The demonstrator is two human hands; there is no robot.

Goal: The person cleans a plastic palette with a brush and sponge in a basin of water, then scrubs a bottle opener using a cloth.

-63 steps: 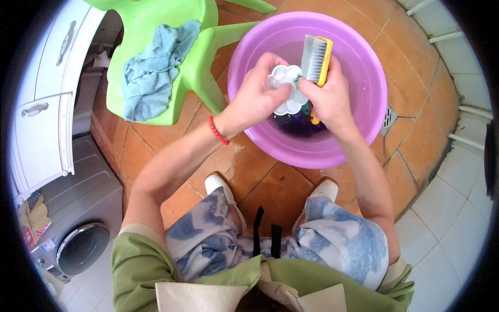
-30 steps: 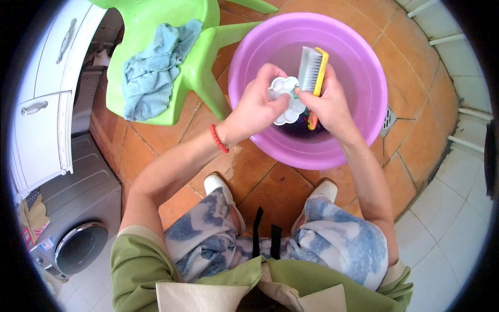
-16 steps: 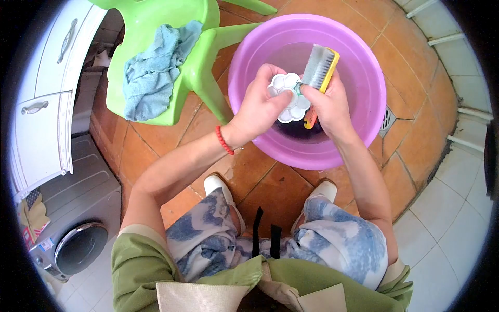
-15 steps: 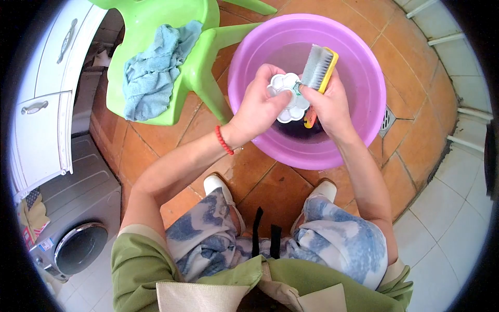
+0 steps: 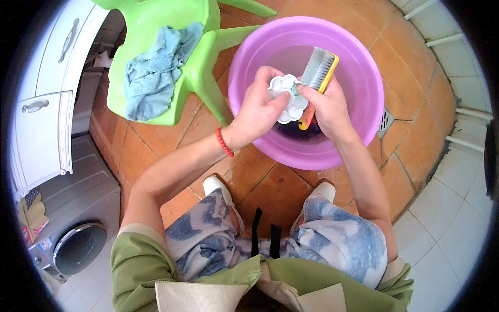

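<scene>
My left hand (image 5: 260,106) grips a white flower-shaped palette (image 5: 294,108), its thumb pressed on the palette's middle. A yellow brush (image 5: 319,70) with grey bristles is held in my right hand (image 5: 330,104), bristles facing up and to the left. The right thumb touches the palette's upper right edge, where a green smear shows. Both hands are over a purple basin (image 5: 358,140). Dark items (image 5: 296,132) lie in the water below the palette; their shapes are hard to make out.
A green chair (image 5: 200,57) with a blue-green cloth (image 5: 153,75) on it stands left of the basin. Farther left are a white cabinet (image 5: 44,135) and a grey washing machine (image 5: 83,203). A floor drain (image 5: 384,122) lies right of the basin, near a tiled wall (image 5: 457,177).
Compared with about two seconds ago, the palette sits slightly lower and the brush has tilted more to the right. Both hands have kept their holds.
</scene>
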